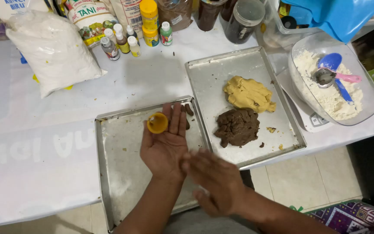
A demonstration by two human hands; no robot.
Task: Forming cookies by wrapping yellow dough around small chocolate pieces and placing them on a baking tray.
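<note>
- Left hand [164,147], palm up, carries a small yellow cup [157,122] over the near tray [109,173].
- Right hand [215,180], blurred, at its 4 o'clock.
- Yellow dough [248,93] lies at 12 o'clock of brown dough [237,126].

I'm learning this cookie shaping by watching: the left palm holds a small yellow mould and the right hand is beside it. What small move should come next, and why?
Probably the right hand should reach to the brown dough on the far tray and pinch off a piece. The yellow mould on the open left hand looks empty, and the right hand seems to carry nothing, though it is blurred.
</note>
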